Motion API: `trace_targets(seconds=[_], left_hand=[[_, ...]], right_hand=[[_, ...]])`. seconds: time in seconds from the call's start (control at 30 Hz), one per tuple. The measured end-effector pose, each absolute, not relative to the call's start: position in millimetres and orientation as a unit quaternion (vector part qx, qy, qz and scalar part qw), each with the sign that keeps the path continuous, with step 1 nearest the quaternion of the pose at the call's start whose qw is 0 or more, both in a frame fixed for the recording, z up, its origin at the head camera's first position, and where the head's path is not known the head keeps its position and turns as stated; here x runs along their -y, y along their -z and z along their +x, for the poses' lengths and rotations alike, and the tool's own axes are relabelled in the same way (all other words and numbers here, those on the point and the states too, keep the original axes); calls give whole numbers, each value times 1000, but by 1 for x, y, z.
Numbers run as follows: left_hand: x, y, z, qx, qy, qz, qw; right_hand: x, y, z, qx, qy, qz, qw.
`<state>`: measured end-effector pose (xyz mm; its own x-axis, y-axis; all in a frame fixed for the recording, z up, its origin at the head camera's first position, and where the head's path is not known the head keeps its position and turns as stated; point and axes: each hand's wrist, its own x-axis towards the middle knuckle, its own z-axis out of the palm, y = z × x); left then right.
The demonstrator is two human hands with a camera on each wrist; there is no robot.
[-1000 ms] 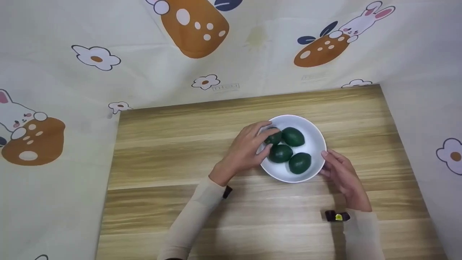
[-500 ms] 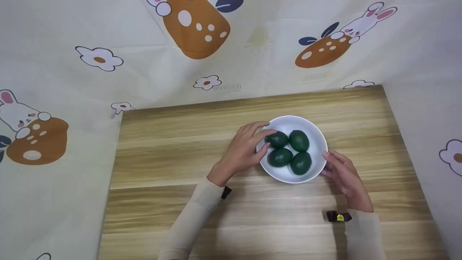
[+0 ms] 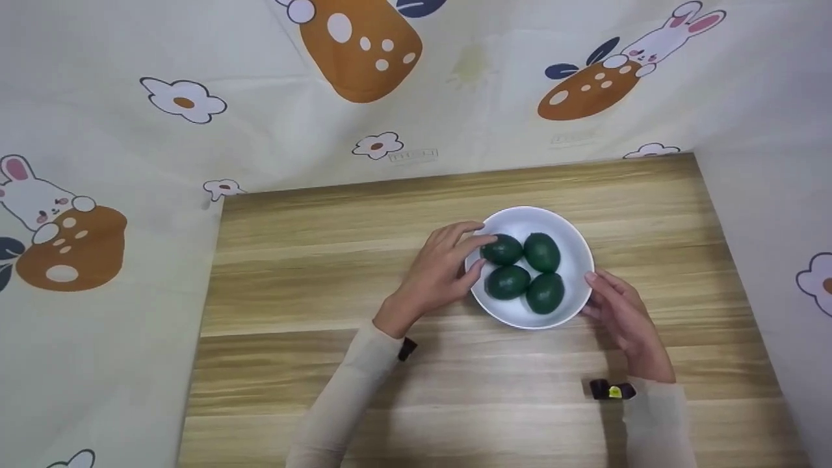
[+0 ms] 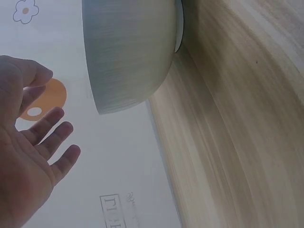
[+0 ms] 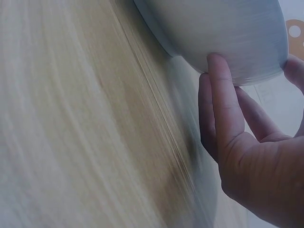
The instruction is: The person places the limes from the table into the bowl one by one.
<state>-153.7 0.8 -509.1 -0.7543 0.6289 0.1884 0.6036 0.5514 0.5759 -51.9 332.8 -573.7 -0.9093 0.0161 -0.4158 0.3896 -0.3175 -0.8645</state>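
**Head view.** Showed a white bowl [image 3: 576, 257] right of centre on the wooden table [image 3: 325, 292], nearer its far edge than its near one. Held four dark green fruits [image 3: 545, 292] packed close. Left hand [image 3: 442, 270] at the bowl's left rim, fingers loosely extended, tips on the far-left fruit [image 3: 502, 249], gripping nothing. Right hand [image 3: 621, 312] at the near-right side of the bowl, fingers straight. Could not tell from here how firmly either hand pressed.

**Left wrist view.** Gave what the head view lacked: the palm of the left hand [image 4: 26, 161] open, fingers spread, apart from the outer wall of the bowl [image 4: 128, 52]. Hid the fruits entirely.

**Right wrist view.** Caught straight fingers of the right hand [image 5: 247, 156] flat against the wall of the bowl [image 5: 223, 33], just under the rim, nothing clasped.

**Risks, as a judgement.** Round fruit under fingertips alone: likely to roll and knock its neighbours. Bowl steadied from one side only: liable to slide or tip toward the left edge of the table if pushed.
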Motion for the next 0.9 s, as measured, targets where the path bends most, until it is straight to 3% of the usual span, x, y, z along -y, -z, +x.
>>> trace_targets(seconds=[0.9], left_hand=[[17, 514, -154, -881, -348, 320, 7]], right_hand=[[-341, 566, -64, -571, 787, 190, 136]])
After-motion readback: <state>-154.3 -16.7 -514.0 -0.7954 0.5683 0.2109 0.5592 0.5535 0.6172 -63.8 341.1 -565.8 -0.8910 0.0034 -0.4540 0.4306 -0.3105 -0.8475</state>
